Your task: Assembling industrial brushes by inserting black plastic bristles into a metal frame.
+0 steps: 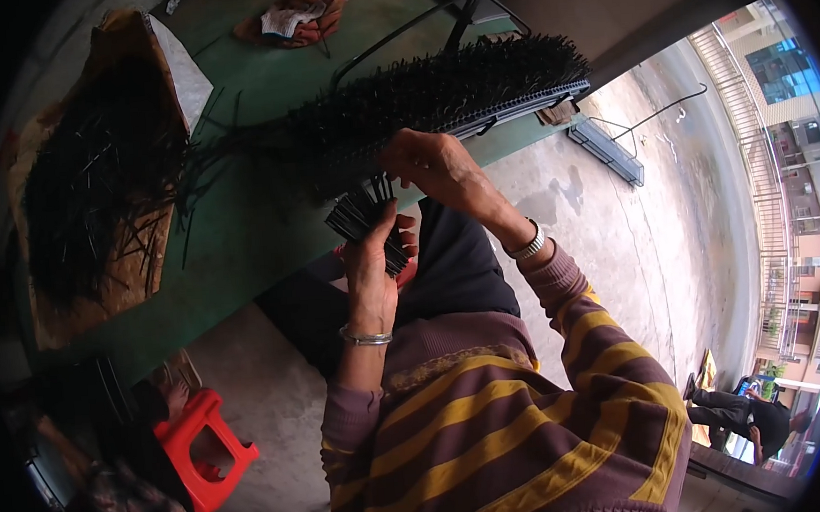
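My left hand (369, 268) is closed around a bundle of thin black strips (355, 214), whose ends fan out above the thumb. Just above that bundle, my right hand (439, 167) has its thumb and fingers pinched together; what lies between the fingertips is too small to make out. Both hands are at the near edge of a green table (239, 219). Right behind them lies a long rack (514, 109), densely lined with short black pieces standing up along its length. The rack's near end is partly hidden by my right hand.
A heap of loose black strips (96, 191) lies on brown sheeting at the table's left. Farther back are a reddish cloth bundle (297, 21) and a wire frame. A red stool (210, 446) and a seated person are at lower left. A similar rack (607, 153) stands on the floor.
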{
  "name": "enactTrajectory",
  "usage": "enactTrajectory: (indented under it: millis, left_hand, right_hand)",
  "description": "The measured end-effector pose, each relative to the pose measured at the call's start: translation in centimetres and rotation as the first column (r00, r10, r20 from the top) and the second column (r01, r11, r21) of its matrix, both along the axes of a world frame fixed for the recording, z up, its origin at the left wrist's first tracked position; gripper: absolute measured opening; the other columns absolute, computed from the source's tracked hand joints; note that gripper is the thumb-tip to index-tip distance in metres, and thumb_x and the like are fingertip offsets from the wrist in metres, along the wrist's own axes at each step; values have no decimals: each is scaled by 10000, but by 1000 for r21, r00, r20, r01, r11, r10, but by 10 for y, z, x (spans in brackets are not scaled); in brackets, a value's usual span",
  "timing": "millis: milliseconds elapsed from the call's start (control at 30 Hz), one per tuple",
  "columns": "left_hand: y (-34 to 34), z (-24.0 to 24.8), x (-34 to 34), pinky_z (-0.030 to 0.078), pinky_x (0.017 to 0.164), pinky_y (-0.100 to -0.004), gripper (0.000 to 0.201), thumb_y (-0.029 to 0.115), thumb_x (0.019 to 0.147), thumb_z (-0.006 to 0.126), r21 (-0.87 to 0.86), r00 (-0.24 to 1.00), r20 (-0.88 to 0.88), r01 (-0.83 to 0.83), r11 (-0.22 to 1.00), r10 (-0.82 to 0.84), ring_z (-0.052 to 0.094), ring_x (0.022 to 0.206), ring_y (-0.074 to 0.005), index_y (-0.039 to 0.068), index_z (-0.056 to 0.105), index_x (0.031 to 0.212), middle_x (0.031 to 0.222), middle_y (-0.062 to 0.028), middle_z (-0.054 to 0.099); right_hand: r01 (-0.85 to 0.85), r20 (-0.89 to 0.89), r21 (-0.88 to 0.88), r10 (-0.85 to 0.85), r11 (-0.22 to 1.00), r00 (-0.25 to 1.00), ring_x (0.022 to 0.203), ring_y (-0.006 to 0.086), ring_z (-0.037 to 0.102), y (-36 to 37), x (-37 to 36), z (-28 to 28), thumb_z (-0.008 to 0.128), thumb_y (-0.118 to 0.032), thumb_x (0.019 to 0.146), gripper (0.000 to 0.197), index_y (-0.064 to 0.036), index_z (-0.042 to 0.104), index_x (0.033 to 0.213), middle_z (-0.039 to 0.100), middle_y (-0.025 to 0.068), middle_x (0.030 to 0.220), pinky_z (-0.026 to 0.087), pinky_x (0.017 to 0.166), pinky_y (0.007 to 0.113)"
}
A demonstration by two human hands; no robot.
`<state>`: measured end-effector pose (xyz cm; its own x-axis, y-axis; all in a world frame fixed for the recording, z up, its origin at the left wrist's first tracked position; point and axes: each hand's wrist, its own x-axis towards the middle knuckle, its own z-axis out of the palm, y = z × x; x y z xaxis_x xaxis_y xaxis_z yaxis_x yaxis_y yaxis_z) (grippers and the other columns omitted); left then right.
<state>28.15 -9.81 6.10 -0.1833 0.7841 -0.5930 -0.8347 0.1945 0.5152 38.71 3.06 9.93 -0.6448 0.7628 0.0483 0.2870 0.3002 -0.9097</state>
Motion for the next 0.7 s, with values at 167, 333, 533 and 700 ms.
enactTrajectory:
  millis: [167, 333, 533, 700]
  left_hand:
    - [3, -6, 3, 482, 556, -267, 251, 247, 866, 760, -56, 996, 80, -46, 997, 50, 607, 652, -142, 60, 660, 1002, 872, -81, 698]
    - [5, -3, 3, 480, 564, -269, 239, 248, 889, 736, -45, 999, 35, -29, 999, 31, 609, 662, -142, 63, 658, 1017, 872, -73, 694]
    - [4, -3, 11, 458, 541, -266, 216, 267, 926, 687, 26, 999, -34, 5, 1000, -5, 548, 607, -121, 66, 649, 994, 842, -55, 678]
    - [4, 0, 12, 441, 526, -263, 215, 275, 934, 675, 66, 1000, -20, 4, 998, -3, 487, 574, -99, 66, 640, 970, 813, -49, 663]
  right_hand:
    - [131, -57, -8, -131, 991, 990, 668, 110, 601, -4, 11, 7, 565, -6, 929, 72, -24, 598, 991, 643, 32, 788, 494, 638, 258]
    - [351, -205, 515, -284, 782, 936, 641, 151, 598, 17, 6, 8, 571, 24, 922, 68, -42, 560, 930, 603, 59, 751, 472, 606, 268]
    - [403, -267, 637, -302, 657, 915, 619, 208, 603, 27, -8, -6, 603, 3, 918, 78, -50, 567, 962, 584, 88, 738, 474, 559, 311]
    - [358, -259, 627, -249, 692, 933, 615, 209, 605, 29, -9, -4, 601, 12, 909, 106, -56, 582, 988, 592, 96, 751, 479, 561, 302]
